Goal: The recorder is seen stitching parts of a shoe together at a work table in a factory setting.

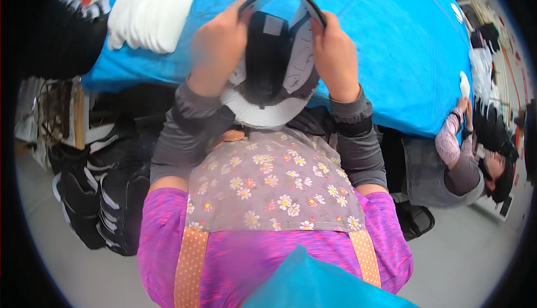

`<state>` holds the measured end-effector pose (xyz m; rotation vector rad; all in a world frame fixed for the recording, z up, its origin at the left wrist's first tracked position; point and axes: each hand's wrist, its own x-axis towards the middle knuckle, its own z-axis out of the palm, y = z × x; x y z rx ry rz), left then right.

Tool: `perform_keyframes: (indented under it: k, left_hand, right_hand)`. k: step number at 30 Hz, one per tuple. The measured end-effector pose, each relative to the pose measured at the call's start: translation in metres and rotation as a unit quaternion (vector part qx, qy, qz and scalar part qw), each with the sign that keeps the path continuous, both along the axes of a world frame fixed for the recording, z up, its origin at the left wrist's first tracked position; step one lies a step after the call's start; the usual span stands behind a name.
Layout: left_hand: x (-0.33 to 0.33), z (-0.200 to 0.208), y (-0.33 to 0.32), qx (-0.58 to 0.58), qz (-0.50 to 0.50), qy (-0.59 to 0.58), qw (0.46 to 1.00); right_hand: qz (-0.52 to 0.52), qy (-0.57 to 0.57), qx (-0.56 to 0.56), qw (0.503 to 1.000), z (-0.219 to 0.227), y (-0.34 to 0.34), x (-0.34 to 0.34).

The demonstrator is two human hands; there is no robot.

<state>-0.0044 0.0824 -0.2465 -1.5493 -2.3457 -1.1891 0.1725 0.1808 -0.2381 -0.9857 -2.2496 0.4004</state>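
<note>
Between my hands, over the near edge of the blue-covered table, a black and white shoe upper [265, 56] is held up and spread into a loop. Its inside faces me, showing a dark lining with a small pale label and white side panels. My left hand [219, 45] is closed on the upper's left edge. On the opposite edge, my right hand [338, 56] is closed too, thumb and fingers gripping the rim. A frayed white border [267, 109] hangs at the bottom, just above my flowered apron.
White sole-shaped pieces [150, 14] lie stacked on the blue table cover [403, 45] at the far left. Several black and white uppers [100, 196] hang lower left. At right, a co-worker [464, 168] handles a white piece [465, 85] at the table edge.
</note>
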Motion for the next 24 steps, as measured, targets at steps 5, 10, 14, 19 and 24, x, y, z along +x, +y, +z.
perform_keyframes:
  k: [5, 10, 14, 19, 24]
  left_hand:
    - [0.006, -0.004, -0.001, 0.008, -0.020, -0.034, 0.999]
    - [0.001, -0.005, -0.003, 0.002, -0.016, -0.028, 0.999]
    - [-0.011, -0.012, -0.006, -0.012, 0.005, -0.015, 1.000]
    - [-0.013, -0.015, -0.003, -0.005, -0.006, -0.017, 1.000]
    - [-0.011, -0.015, -0.001, -0.004, 0.004, 0.006, 1.000]
  right_hand:
    - [-0.005, 0.002, -0.047, 0.999, -0.004, -0.001, 0.010]
    - [0.029, 0.082, 0.242, 0.966, 0.030, -0.010, 0.027]
    - [0.472, -0.206, -0.114, 0.849, 0.086, -0.059, 0.051]
    - [0.601, -0.286, -0.194, 0.720, 0.073, -0.077, 0.037]
    - [0.665, -0.305, -0.196, 0.653, 0.069, -0.068, 0.020]
